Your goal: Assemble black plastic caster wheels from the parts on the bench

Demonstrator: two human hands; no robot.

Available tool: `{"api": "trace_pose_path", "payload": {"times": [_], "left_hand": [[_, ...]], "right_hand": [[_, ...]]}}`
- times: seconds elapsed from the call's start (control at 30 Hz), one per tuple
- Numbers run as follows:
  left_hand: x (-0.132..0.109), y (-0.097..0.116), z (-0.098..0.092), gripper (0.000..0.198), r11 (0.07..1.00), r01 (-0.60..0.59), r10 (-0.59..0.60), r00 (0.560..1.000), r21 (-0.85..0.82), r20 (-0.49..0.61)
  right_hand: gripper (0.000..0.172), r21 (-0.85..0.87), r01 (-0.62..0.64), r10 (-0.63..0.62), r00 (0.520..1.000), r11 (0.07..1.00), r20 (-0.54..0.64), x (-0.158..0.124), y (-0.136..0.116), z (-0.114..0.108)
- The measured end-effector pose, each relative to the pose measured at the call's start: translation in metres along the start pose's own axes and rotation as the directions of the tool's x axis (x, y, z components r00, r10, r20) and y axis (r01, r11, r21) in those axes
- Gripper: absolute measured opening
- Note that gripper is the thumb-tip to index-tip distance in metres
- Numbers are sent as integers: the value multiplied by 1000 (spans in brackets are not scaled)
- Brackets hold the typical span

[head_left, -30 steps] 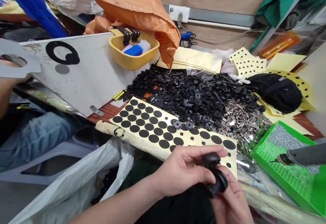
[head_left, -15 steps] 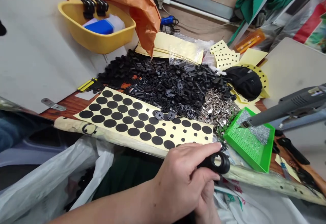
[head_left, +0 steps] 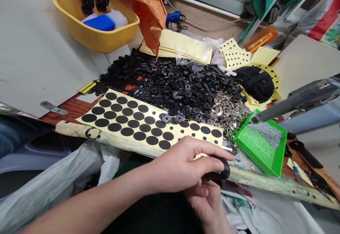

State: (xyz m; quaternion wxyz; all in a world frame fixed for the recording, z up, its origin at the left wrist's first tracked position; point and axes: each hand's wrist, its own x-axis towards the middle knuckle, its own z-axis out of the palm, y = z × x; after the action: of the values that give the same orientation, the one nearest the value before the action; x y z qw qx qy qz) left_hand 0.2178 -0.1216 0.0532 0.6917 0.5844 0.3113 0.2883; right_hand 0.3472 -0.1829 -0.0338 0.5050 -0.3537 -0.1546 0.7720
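My left hand [head_left: 183, 165] reaches in from the left, closed with thumb and forefinger around a round black plastic part [head_left: 225, 170]. Below it, my right hand [head_left: 208, 204] is turned up with curled fingers close under the black part; what its fingers grip is hidden. Behind the hands a pale yellow sheet [head_left: 91, 124] of black round stickers lies along the table's front edge. Two black discs [head_left: 166, 118] rest on that sheet. Beyond it spreads a heap of black plastic parts [head_left: 183, 85], with a pile of small silvery metal pieces [head_left: 228, 108] on its right.
A green tray [head_left: 276, 166] of small metal bits stands at the right, with a grey powered screwdriver [head_left: 300, 101] over it. Screwdrivers [head_left: 296, 173] and a black handle [head_left: 305, 154] lie farther right. A yellow bin [head_left: 98, 39] hangs at the left. A white bag [head_left: 66, 180] hangs below the table edge.
My left hand has turned and shifted slightly left with the black part, whose round opening no longer faces me. More of my right hand shows below.
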Motion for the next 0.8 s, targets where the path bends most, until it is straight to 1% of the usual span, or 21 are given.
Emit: {"api": "trace_pose_path", "payload": {"times": [0.07, 0.13, 0.2, 0.27, 0.4, 0.47, 0.57, 0.63, 0.7, 0.73, 0.8], "left_hand": [[4, 2, -8, 25, 999, 31, -29, 995, -19, 91], [7, 3, -14, 18, 998, 40, -32, 989, -55, 148], [8, 3, -16, 10, 996, 25, -12, 989, -87, 146], [6, 3, -15, 8, 996, 3, 7, 994, -90, 110], [2, 2, -9, 9, 999, 8, -7, 1000, -42, 23], [1, 0, -7, 8, 1000, 4, -5, 1000, -25, -21], [1, -6, -6, 8, 1000, -19, 19, 997, -11, -74], [0, -12, -5, 10, 999, -40, 38, 990, -14, -139], [-3, -19, -5, 19, 996, -82, 71, 968, -39, -240], [-5, -23, -4, 26, 992, -108, 87, 956, -59, -281], [-9, -31, -3, 39, 982, -155, 114, 939, -104, -324]], "right_hand": [[24, 189, -147, 136, 988, 971, 67, 1, 5, -2], [26, 306, -258, 233, 966, 916, 116, 1, 7, -3], [25, 385, -328, 291, 945, 863, 152, 1, 7, -4], [25, 411, -331, 297, 944, 849, 145, 1, 7, -4], [29, 409, -237, 231, 971, 881, 66, 0, 8, -6], [28, 381, -194, 196, 980, 904, 33, -1, 10, -6], [26, 356, -174, 179, 984, 918, 19, 0, 9, -3], [27, 345, -153, 158, 987, 926, 15, 1, 5, 1], [27, 315, -68, 81, 996, 947, -29, 2, -1, 3], [27, 287, 3, 20, 997, 958, -76, 3, -4, 4], [28, 203, 146, -107, 976, 968, -188, 3, -8, 6]]}}
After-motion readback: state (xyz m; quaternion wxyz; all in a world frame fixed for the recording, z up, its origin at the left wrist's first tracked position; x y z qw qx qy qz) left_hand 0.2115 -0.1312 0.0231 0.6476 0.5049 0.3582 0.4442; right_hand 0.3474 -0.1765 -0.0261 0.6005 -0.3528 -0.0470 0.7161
